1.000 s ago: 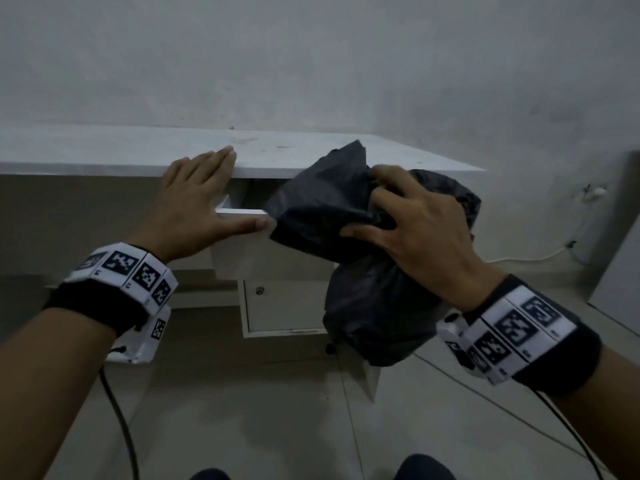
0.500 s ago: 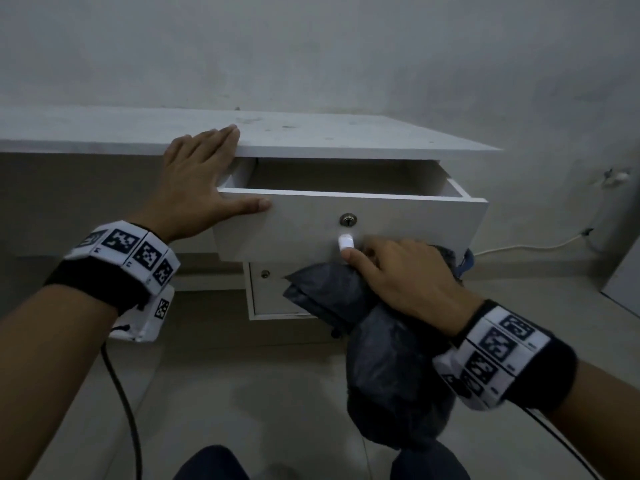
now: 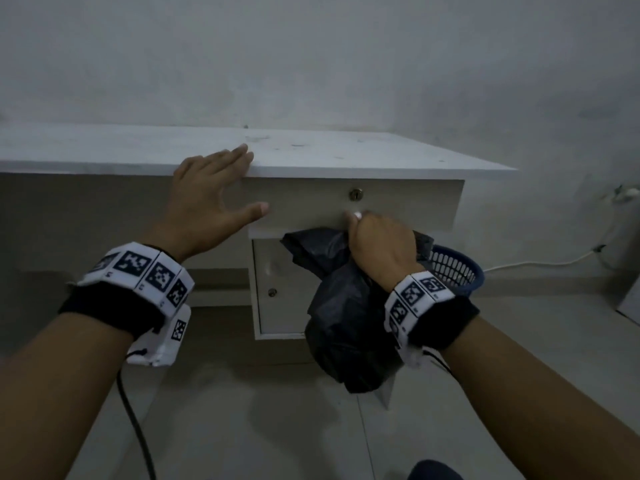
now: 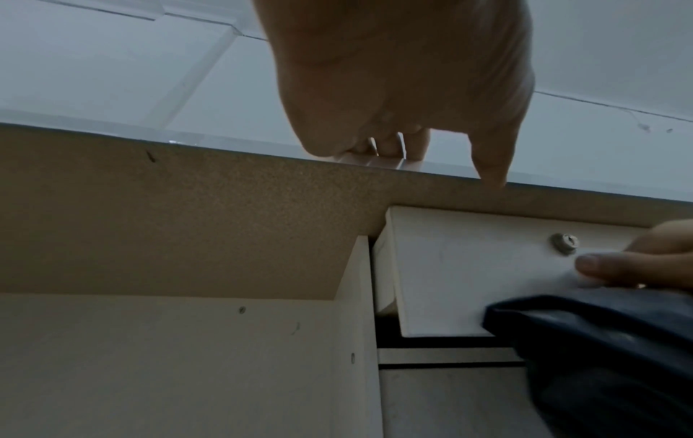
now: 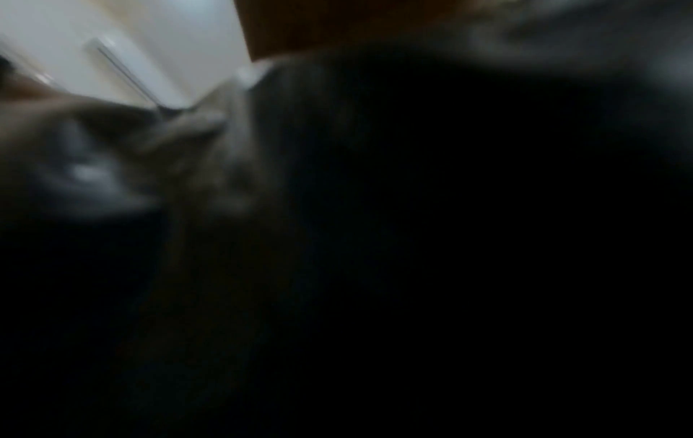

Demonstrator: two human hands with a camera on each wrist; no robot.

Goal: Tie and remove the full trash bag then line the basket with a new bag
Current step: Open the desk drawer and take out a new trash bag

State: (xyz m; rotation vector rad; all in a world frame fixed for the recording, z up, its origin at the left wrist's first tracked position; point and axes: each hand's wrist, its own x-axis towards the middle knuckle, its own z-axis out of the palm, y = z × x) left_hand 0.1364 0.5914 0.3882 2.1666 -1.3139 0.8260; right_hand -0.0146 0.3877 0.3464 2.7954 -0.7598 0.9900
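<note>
In the head view, the left hand point(image 3: 211, 199) is laid flat on the front edge of the white desk top point(image 3: 346, 154), fingers straight over the edge and the thumb spread against the left end of the drawer front point(image 3: 398, 202). The drawer is seen pushed in beneath the top, with a small round lock point(image 3: 356, 194) at its middle. The right hand point(image 3: 379, 244) is clenched around a crumpled black trash bag point(image 3: 346, 317), which hangs down from the fist in front of the lower cabinet door point(image 3: 277, 289); one fingertip of that hand is pressed against the drawer front just below the lock. A blue mesh basket point(image 3: 453, 271) is seen on the floor to the right, behind the right wrist and near the wall. A white cable point(image 3: 540, 261) runs along the wall to the far right.

In the left wrist view, the left hand point(image 4: 405, 77) is shown from below, fingers straight and resting on the desk edge. The drawer front point(image 4: 469, 266) and its lock point(image 4: 564, 242) are visible, with the right hand's fingers point(image 4: 630, 268) touching the front and the black bag point(image 4: 607, 355) beneath them.

In the right wrist view, the picture is blurred and mostly filled by the dark bag point(image 5: 412, 237); little else can be told.
</note>
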